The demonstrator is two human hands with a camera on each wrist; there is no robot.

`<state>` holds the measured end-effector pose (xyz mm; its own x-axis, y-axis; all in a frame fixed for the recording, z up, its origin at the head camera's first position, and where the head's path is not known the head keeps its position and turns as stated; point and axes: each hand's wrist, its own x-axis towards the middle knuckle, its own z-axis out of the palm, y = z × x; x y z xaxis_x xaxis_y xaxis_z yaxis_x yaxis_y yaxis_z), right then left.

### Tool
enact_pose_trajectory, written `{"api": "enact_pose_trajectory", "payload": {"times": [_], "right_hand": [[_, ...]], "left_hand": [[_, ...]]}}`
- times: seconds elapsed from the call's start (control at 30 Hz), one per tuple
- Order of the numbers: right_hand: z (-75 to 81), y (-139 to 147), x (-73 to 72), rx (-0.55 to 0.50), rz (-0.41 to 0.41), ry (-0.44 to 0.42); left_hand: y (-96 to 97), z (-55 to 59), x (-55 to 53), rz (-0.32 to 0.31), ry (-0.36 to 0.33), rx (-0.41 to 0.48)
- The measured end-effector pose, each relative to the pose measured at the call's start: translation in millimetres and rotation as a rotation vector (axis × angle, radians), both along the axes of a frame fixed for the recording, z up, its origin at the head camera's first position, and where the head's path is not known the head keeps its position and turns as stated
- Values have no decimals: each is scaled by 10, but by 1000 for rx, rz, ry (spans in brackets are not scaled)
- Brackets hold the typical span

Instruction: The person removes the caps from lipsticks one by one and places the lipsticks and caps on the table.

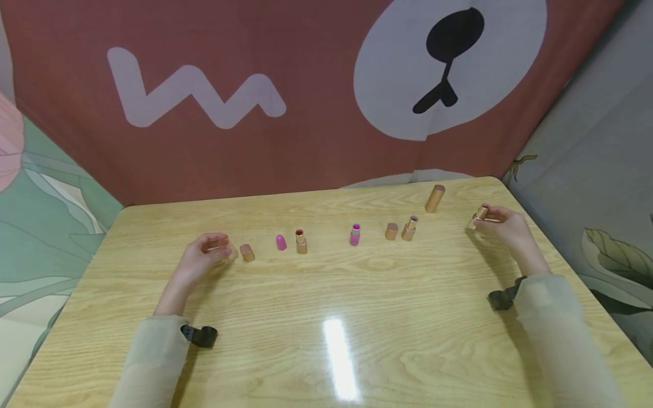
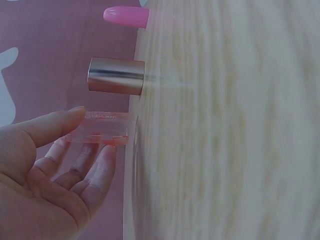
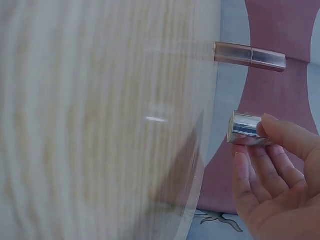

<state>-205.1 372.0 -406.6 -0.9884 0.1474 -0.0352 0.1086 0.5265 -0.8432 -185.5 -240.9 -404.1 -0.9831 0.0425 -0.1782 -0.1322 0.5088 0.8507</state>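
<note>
Lipstick tube (image 3: 246,124): near two o'clock from the tabletop's (image 1: 275,306) middle, lifted off the wood; shiny and flat-sided, silvery in the wrist view, pale gold from above (lighting, I suspect). Dark upper end; contents cannot be told.
Right hand (image 1: 507,224): pinches that tube, thumb against fingers; the hold on its sides presumably keeps both ends free.
Clear cap (image 2: 107,127): between nine and ten o'clock; transparent, tinged red, with lettering too blurred to read. Its role as a cap is my judgement.
Left hand (image 1: 201,258): grasps the clear cap by thumb and fingertips, low over the wood; contact with the tabletop cannot be told. Such a light grip probably suits so slick a piece.
Copper-toned cap (image 1: 247,253): ten o'clock, upright just beside the clear cap.
Middle of row: pink domed cap (image 1: 281,242) between ten and eleven; uncapped rose-gold lipstick (image 1: 301,245) at eleven; magenta tube (image 1: 355,236) at one. All upright, spaced apart, likely so each can be picked singly.
Outer pair: squat gold cap (image 1: 391,231) beside uncapped gold lipstick (image 1: 408,231), nearly two o'clock.
Closed copper tube (image 1: 435,199): between one and two, farther back, standing whole.
</note>
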Motion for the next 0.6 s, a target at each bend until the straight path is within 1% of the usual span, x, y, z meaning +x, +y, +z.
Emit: {"api": "enact_pose_trajectory", "payload": {"times": [0.17, 0.27, 0.6], "right_hand": [[-21, 10, -25, 11, 2, -22], [-32, 22, -37, 0, 0, -39], [-49, 40, -63, -14, 28, -68]], "left_hand": [[2, -4, -7, 2, -6, -4], [2, -5, -11, 1, -12, -1], [-30, -38, -25, -16, -40, 8]]}}
